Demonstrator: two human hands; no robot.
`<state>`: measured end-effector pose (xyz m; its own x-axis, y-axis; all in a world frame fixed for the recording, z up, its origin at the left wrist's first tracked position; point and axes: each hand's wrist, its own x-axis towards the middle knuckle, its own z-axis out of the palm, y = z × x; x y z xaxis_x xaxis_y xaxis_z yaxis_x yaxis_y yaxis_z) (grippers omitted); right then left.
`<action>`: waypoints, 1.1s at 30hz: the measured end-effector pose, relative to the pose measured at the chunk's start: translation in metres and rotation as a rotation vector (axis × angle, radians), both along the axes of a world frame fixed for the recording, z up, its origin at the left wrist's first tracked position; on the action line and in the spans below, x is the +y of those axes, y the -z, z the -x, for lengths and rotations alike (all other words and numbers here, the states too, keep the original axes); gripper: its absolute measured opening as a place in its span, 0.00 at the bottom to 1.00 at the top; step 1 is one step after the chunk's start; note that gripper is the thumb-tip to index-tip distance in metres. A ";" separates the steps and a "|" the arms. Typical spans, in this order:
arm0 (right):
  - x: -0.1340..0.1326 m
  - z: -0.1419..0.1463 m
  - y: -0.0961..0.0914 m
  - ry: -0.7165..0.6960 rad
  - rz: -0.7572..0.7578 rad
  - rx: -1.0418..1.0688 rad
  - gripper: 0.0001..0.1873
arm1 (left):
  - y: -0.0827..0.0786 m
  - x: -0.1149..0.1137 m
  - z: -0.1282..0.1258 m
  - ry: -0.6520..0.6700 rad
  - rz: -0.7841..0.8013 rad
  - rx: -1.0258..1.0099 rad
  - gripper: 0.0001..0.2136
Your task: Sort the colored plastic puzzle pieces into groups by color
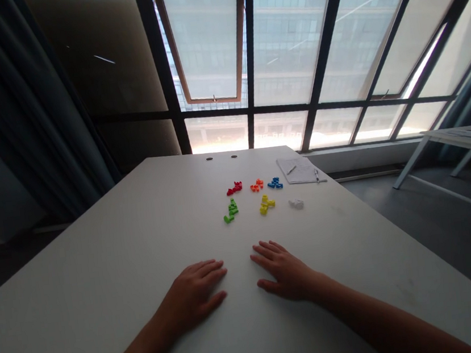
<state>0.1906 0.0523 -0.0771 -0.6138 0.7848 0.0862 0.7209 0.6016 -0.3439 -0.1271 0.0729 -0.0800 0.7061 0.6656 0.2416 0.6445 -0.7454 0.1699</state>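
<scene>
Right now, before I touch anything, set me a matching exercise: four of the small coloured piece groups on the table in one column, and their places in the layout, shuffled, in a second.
Pieces:
1. Green plastic pieces
2. Blue plastic pieces
3. Yellow plastic pieces
4. White plastic pieces

Places, as seen from the head camera:
A. Front row, middle
B. Back row, right end
C. Front row, right end
D. Front row, left end

Pairs: 1-D, 2-B, 3-A, 4-C
</scene>
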 end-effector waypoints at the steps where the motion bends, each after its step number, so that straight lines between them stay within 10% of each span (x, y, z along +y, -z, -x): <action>1: 0.001 0.000 0.001 -0.002 -0.018 0.016 0.33 | -0.003 0.000 0.001 -0.032 0.011 -0.040 0.17; 8: 0.026 -0.034 0.007 0.007 -0.133 0.192 0.18 | -0.004 0.004 0.014 -0.170 -0.082 -0.194 0.16; 15: 0.074 -0.143 0.022 0.675 -0.380 0.326 0.19 | -0.008 0.011 0.030 -0.158 -0.197 -0.231 0.15; 20: 0.091 -0.199 0.034 1.053 -0.293 0.583 0.25 | -0.010 0.029 0.057 -0.313 -0.122 -0.216 0.18; 24: 0.093 -0.198 0.038 1.055 -0.284 0.555 0.21 | -0.008 0.035 0.059 -0.475 -0.011 -0.188 0.20; 33: 0.098 -0.178 0.052 0.867 -0.359 -0.075 0.34 | -0.006 0.016 0.027 -0.369 0.089 -0.018 0.15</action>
<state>0.3681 0.1503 -0.1288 0.1589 0.9045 0.3958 0.9797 -0.0947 -0.1768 -0.1541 0.0889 -0.0741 0.4115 0.8932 0.1813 0.8630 -0.4459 0.2375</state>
